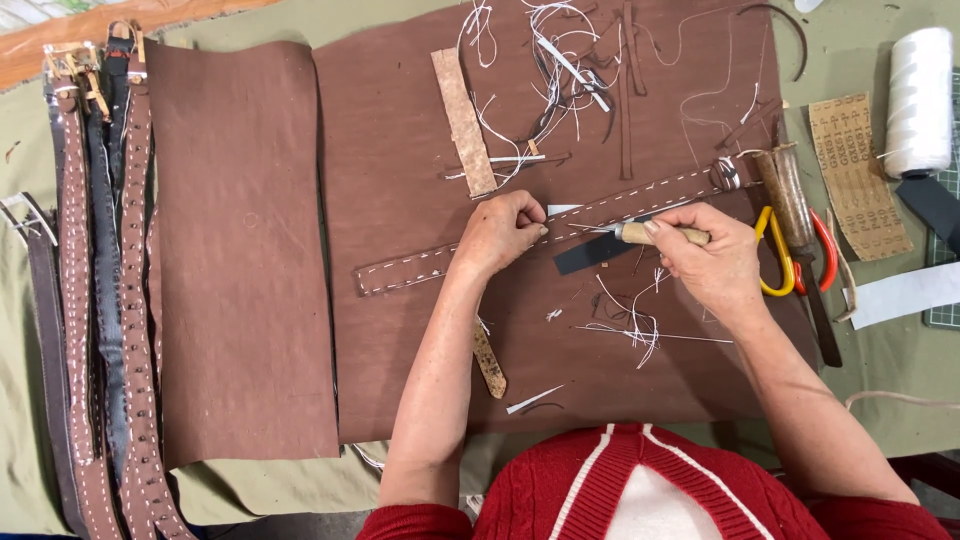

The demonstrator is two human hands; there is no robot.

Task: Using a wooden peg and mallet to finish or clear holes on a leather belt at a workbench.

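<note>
While the left hand (505,232) pins the stitched leather strap (420,268) flat against the brown leather sheet (400,150), its fingers pinched shut on the strap's upper edge near the middle, the right hand (712,258) grips a wooden-handled awl (655,234), fingers clenched round the handle, metal tip aimed left toward the pinch point. Strap lies diagonally across the sheet, low end at left, buckle ring (727,174) at upper right; white stitches run along both edges. A dark strip (598,251) lies just below the awl. Step in hand, by my reading: stitching or piercing at the strap's middle, tool point closing on the spot beside the left fingertips. The next move seems to call for steady pressure from the left hand and a careful line for the point, since it sits very near those fingers. Loose white thread ends (560,60) and leather offcuts litter the sheet. Yellow-and-red scissors (775,262) and another wooden-handled tool (790,205) rest just right of the right hand. A spool of white thread (918,100) stands at far right on the counter (880,380); finished belts (100,300) lie in a row at left.
</note>
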